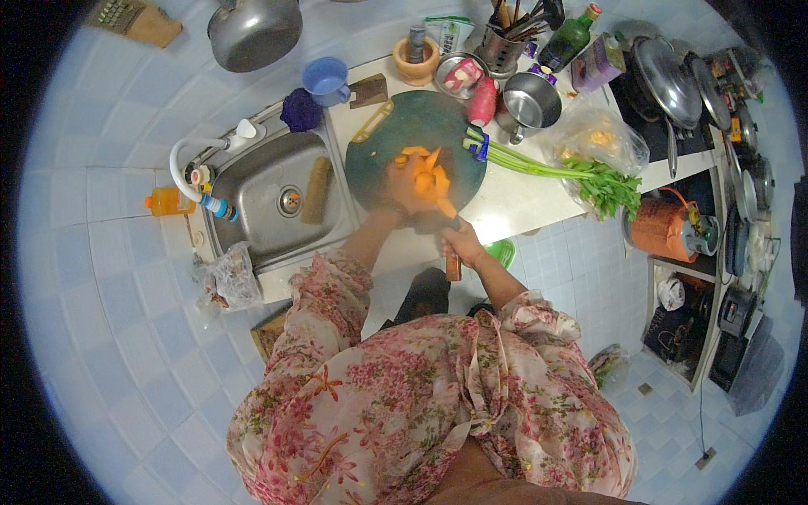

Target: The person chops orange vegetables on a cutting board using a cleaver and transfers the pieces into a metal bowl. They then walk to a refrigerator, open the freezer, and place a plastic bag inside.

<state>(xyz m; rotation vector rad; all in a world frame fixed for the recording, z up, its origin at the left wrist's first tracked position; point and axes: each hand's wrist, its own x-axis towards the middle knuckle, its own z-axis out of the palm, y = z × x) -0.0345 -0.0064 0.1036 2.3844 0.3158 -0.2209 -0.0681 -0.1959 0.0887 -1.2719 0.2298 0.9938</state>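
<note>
On the round green cutting board (388,142), cut orange carrot pieces (432,180) lie in a loose pile. My left hand (404,189) is blurred over the board, beside and partly among the pieces; its fingers cannot be made out. My right hand (464,243) is closed around the wooden handle of a knife (453,266) at the board's near edge. The knife's dark blade points left, partly blurred, with an orange piece close by. A bunch of celery (536,165), bound with blue tape, rests its cut ends on the board's right edge.
A steel sink (252,189) with a loofah (315,189) is left. Behind the board stand a blue cup (326,82), a mortar (416,60), a pink-red radish (483,103) and a metal pot (530,104). A green bottle (570,39) and a lidded pan (668,82) are back right.
</note>
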